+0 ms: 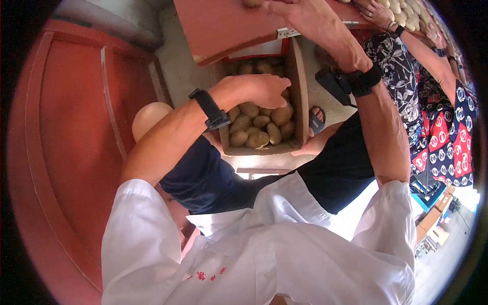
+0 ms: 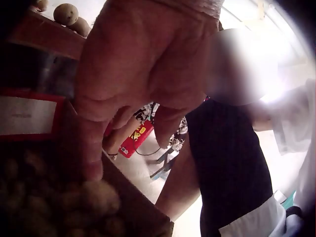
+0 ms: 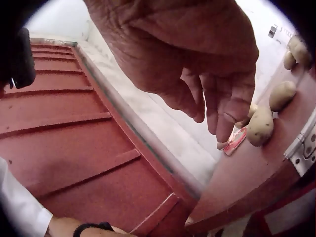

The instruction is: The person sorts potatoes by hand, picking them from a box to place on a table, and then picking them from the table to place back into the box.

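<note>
Brown potatoes [image 1: 262, 121] lie heaped inside the box [image 1: 301, 96]. Over the box, the left hand [image 1: 262, 90] has its fingers extended and released, one fingertip at a potato [image 2: 102, 197]; whether it touches, one cannot tell. Above the desk [image 1: 218, 25] beyond the box, the right hand [image 3: 192, 59] hangs with fingers loosely bent, released, just beside a pale potato [image 3: 260, 127].

On our left we see a large red panel [image 1: 71, 152], with a pale wall [image 1: 124, 20] behind. To our right we find black-and-white floral clothing [image 1: 389, 58], a red-and-navy print garment [image 1: 450, 145], a blue object [image 1: 421, 199], brown cardboard [image 1: 429, 222] and, lower down, a dark sandal [image 1: 316, 122] on a foot.
</note>
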`<state>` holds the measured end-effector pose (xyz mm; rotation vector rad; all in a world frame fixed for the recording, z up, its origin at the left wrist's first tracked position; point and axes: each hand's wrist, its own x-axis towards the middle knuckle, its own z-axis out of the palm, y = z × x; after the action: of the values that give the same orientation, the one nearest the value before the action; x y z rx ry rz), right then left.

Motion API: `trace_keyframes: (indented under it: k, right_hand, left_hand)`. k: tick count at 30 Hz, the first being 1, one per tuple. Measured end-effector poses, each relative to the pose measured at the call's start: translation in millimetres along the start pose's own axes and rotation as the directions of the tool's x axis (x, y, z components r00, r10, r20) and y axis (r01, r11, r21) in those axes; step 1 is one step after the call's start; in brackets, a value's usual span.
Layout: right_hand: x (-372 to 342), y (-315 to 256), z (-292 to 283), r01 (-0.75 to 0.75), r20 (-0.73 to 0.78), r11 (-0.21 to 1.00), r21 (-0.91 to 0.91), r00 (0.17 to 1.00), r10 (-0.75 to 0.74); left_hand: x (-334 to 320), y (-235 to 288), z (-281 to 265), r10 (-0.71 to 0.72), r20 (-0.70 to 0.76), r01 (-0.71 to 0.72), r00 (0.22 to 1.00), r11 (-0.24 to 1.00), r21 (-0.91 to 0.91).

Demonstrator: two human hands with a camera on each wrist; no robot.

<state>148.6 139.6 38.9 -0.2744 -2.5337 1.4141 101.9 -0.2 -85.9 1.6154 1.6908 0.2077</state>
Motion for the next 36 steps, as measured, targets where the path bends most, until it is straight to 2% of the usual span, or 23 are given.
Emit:
trace_keyframes:
  k: [3, 5, 6, 8, 9, 12, 13, 16, 17, 19, 21, 22, 24, 25, 26, 28, 29, 30, 32, 33, 35, 36]
  right_hand:
    - [1.8, 8.8, -4.1, 0.003, -0.008, 0.997, -0.078, 1.0, -0.003]
    - [12.4, 43.3, -2.4, 0.136, -0.091, 0.955, -0.263, 0.982, -0.165]
    - [14.5, 42.5, -5.3, 0.156, -0.098, 0.948, -0.277, 0.977, -0.19]
    - [11.0, 35.4, -7.9, 0.111, -0.078, 0.924, -0.367, 0.986, -0.149]
    - [11.5, 34.4, -9.6, 0.028, -0.075, 0.95, -0.311, 0.996, -0.054]
    - [13.7, 42.1, -11.8, 0.031, -0.152, 0.936, -0.351, 0.984, -0.09]
    - [15.9, 46.4, -13.1, -0.009, -0.148, 0.943, -0.332, 0.988, -0.043]
    - [18.8, 51.0, -15.2, -0.022, -0.151, 0.919, -0.394, 0.988, -0.041]
    - [20.5, 50.7, -18.0, -0.096, -0.141, 0.916, -0.39, 0.989, 0.043]
    - [26.3, 57.3, -20.5, -0.111, -0.183, 0.918, -0.38, 0.982, 0.043]
    - [34.9, 67.9, -23.3, -0.124, -0.223, 0.921, -0.37, 0.974, 0.042]
    - [42.5, 75.1, -27.7, -0.153, -0.24, 0.915, -0.374, 0.969, 0.064]
    - [55.5, 89.9, -30.0, -0.176, -0.259, 0.906, -0.385, 0.963, 0.077]
    - [61.9, 97.4, -29.2, -0.198, -0.305, 0.923, -0.33, 0.948, 0.094]
    - [68.5, 105.9, -29.0, -0.218, -0.348, 0.937, -0.271, 0.93, 0.116]
    - [80.6, 113.4, -28.9, -0.187, -0.369, 0.924, -0.333, 0.928, 0.055]
    - [87.0, 117.4, -28.9, -0.163, -0.385, 0.905, -0.393, 0.923, -0.002]
    - [92.9, 121.4, -28.7, -0.158, -0.387, 0.905, -0.395, 0.922, -0.008]
    - [103.3, 130.0, -28.6, -0.147, -0.4, 0.872, -0.466, 0.915, -0.059]
    - [107.7, 133.2, -28.2, -0.144, -0.401, 0.872, -0.468, 0.914, -0.064]
    - [115.5, 138.8, -27.0, -0.157, -0.378, 0.866, -0.474, 0.925, -0.039]
    - [117.9, 140.7, -24.2, -0.15, -0.379, 0.866, -0.477, 0.924, -0.049]
  left_hand:
    - [-0.4, 0.9, -6.3, 0.006, 0.004, -0.006, 1.0, 1.0, -0.006]
    - [3.5, -3.7, -0.3, 0.038, -0.056, -0.039, 0.998, 0.999, -0.011]
    - [3.1, -4.3, -1.5, 0.057, -0.046, -0.057, 0.997, 0.998, -0.002]
    - [2.7, -7.4, -1.1, 0.075, -0.084, -0.076, 0.994, 0.997, -0.016]
    - [1.4, -6.9, -3.6, 0.076, -0.097, -0.077, 0.992, 0.997, -0.002]
    - [-0.6, -5.0, -12.4, 0.103, -0.128, -0.108, 0.986, 0.994, -0.032]
    - [-1.3, -3.5, -16.3, 0.094, -0.124, -0.1, 0.988, 0.994, -0.045]
    - [-5.0, -0.5, -26.0, 0.097, -0.151, -0.11, 0.984, 0.991, -0.079]
    - [-6.2, 0.0, -30.4, 0.068, -0.161, -0.089, 0.985, 0.988, -0.129]
    - [-12.8, 4.1, -43.1, 0.038, -0.176, -0.069, 0.984, 0.983, -0.172]
    - [-21.0, 5.3, -54.2, 0.03, -0.346, -0.085, 0.938, 0.986, -0.146]
    - [-21.9, 3.3, -61.0, 0.03, -0.345, -0.084, 0.938, 0.986, -0.141]
    - [-22.9, -3.1, -74.3, -0.051, -0.429, -0.076, 0.902, 0.959, -0.274]
    - [-21.2, -7.1, -79.9, -0.108, -0.435, -0.091, 0.894, 0.906, -0.413]
    - [-19.2, -12.3, -86.4, -0.106, -0.437, -0.094, 0.893, 0.907, -0.41]
    - [-21.5, -16.4, -101.8, -0.239, -0.507, -0.066, 0.828, 0.856, -0.512]
    - [-22.2, -19.3, -107.0, -0.281, -0.563, -0.049, 0.778, 0.865, -0.5]
    - [-20.8, -22.7, -110.6, -0.279, -0.568, -0.051, 0.775, 0.867, -0.496]
    - [-17.7, -29.0, -116.3, -0.288, -0.814, 0.066, 0.504, 0.953, -0.297]
    - [-15.9, -31.9, -118.6, -0.286, -0.817, 0.065, 0.501, 0.954, -0.294]
    - [-12.3, -35.7, -122.7, -0.308, -0.867, 0.203, 0.393, 0.948, -0.245]
    - [-11.0, -35.9, -123.9, -0.303, -0.871, 0.203, 0.386, 0.949, -0.241]
